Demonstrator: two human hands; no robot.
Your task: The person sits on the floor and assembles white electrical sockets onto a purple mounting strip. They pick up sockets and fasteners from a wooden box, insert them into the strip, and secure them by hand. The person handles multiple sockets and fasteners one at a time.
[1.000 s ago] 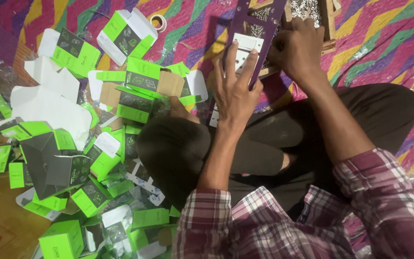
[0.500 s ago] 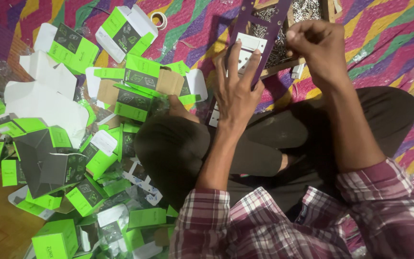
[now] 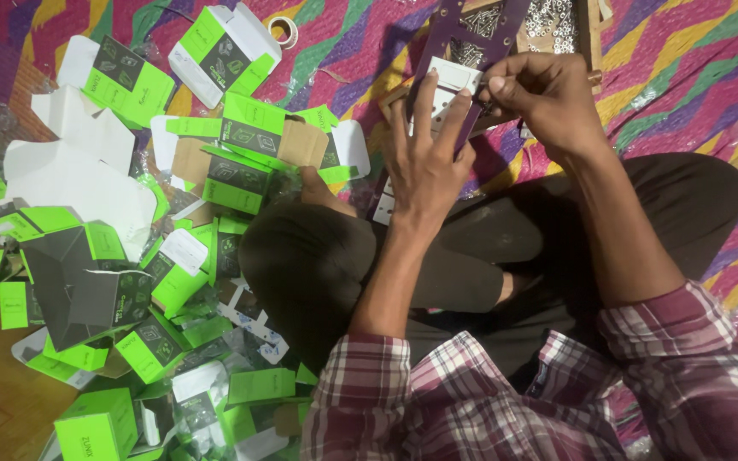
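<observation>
Plate alignment at the purple jig

Left hand point(image 3: 424, 162) raised palm-away, fingers spread and extended upward, pressed flat against white plate point(image 3: 446, 85); not clenched, bracing rather than gripping. White plate seated against purple jig point(image 3: 471, 51), a slotted frame standing above the lap, long axis running upward and slightly rightward in the head view. Right hand point(image 3: 544, 98) closed in a pinch at the right edge of the plate, thumb and forefinger together; object in the pinch too small to identify, possibly a screw.

Key relation: plate lies directly ahead of the left fingertips and immediately left of the right pinch, touching both. Right hand nearer to the plate's right edge; left hand covering its lower and middle face. Both hands meeting at one spot, well apart from nothing else in reach.

Screw tray point(image 3: 557, 21) located just behind the jig, nearer the right hand. Green-and-white cartons point(image 3: 241, 154) heaped well to the left, beyond the left knee. Tape roll point(image 3: 282, 32) lying on patterned mat point(image 3: 694, 77), apart from both hands.
</observation>
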